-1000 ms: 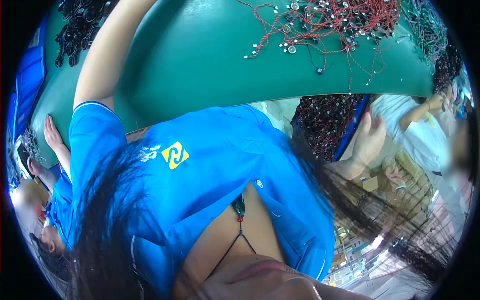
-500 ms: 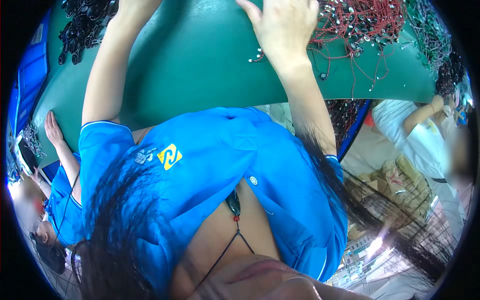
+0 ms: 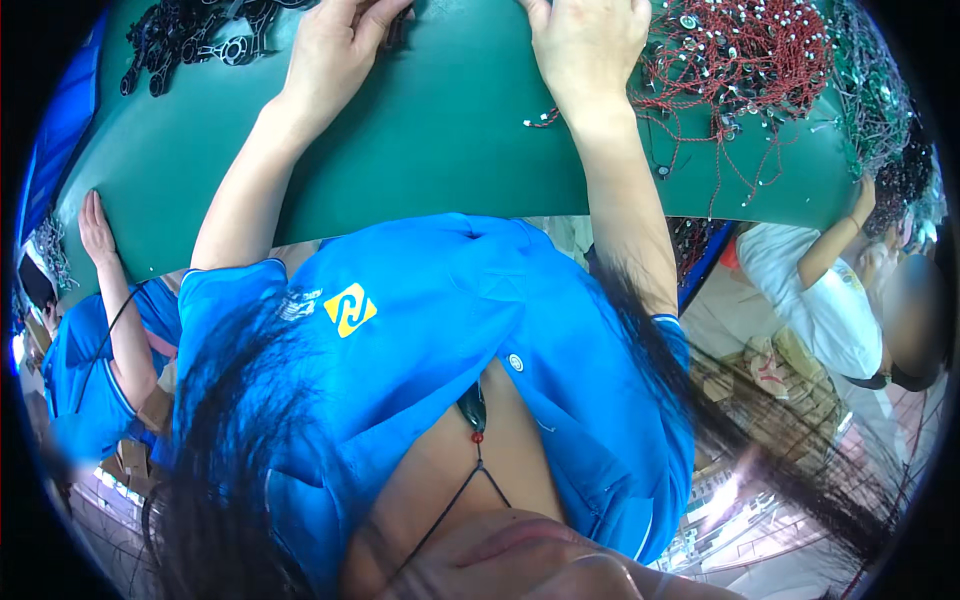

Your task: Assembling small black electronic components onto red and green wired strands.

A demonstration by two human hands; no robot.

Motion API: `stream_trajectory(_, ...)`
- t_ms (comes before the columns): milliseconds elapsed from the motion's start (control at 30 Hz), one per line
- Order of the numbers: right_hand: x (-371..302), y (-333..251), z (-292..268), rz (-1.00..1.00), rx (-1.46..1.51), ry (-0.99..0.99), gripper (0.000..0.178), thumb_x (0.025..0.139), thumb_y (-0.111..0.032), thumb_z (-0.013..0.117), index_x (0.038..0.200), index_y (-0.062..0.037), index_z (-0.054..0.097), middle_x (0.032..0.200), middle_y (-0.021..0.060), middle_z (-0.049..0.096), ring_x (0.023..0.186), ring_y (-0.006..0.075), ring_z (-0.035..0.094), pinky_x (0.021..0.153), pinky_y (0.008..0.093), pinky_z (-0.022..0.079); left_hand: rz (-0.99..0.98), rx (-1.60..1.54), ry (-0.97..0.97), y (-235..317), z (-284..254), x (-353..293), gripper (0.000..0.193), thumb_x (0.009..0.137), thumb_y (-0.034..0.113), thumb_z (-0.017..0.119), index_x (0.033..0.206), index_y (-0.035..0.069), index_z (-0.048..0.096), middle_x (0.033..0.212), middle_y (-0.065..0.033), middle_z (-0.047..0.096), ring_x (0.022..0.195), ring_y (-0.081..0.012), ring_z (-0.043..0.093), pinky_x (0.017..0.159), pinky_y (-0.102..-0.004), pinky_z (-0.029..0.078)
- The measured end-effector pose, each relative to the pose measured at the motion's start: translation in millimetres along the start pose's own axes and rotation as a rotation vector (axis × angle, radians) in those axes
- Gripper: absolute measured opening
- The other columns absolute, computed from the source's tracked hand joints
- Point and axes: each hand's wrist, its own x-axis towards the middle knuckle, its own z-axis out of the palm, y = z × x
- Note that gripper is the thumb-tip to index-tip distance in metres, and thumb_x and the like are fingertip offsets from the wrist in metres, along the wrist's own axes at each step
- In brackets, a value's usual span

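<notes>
My left hand point(image 3: 335, 45) is at the far side of the green table, its thumb and fingers drawn together. A small black part point(image 3: 399, 30) shows at its fingertips, mostly hidden by the hand. Just left of that hand lies a pile of black plastic parts with round rings point(image 3: 235, 45). My right hand point(image 3: 588, 50) is over the table with its thumb pointing inward; its fingertips run out at the top edge, so any grip is hidden. Beside it on the right spreads a tangled heap of red twisted wires with small white connectors point(image 3: 745, 60).
The green tabletop point(image 3: 440, 150) reaches my chest. At far right lies a bundle of green and grey wires point(image 3: 868, 95). A co-worker's hand point(image 3: 97, 230) rests on the table's left edge; another co-worker in white point(image 3: 800, 290) reaches in at the right. A blue bin point(image 3: 62, 130) borders the left.
My left hand has moved right and nearer, away from the black pile, with a dark part now showing at its fingertips. My right hand shifted slightly right. The right co-worker's hand has reached the wires.
</notes>
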Motion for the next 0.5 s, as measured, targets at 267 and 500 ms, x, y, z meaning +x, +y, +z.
stream_trajectory(267,6.4,13.9,20.8,0.077,0.021,-0.006,0.017,0.079,-0.02,0.066,0.085,-0.0075,0.056,0.084,0.0101,0.056,0.085,0.0291,0.054,0.073,0.0408,0.039,-0.17,-0.046,-0.103,17.3,-1.0,-18.2,0.019,0.09,0.004,0.057,0.109,0.003,0.057,0.081,-0.0066,0.059,0.068,-0.0133,0.057,0.058,-0.0252,0.043)
stream_trajectory(500,52.2,22.2,-50.3,-0.054,0.163,0.273,0.008,0.08,-0.013,0.064,0.082,-0.0053,0.062,0.081,0.0102,0.062,0.078,0.0294,0.057,0.071,0.0381,0.044,-0.243,-0.273,-0.137,14.5,2.3,-28.3,0.022,0.092,0.011,0.058,0.112,0.003,0.059,0.086,-0.0037,0.062,0.068,-0.009,0.057,0.057,-0.0213,0.043)
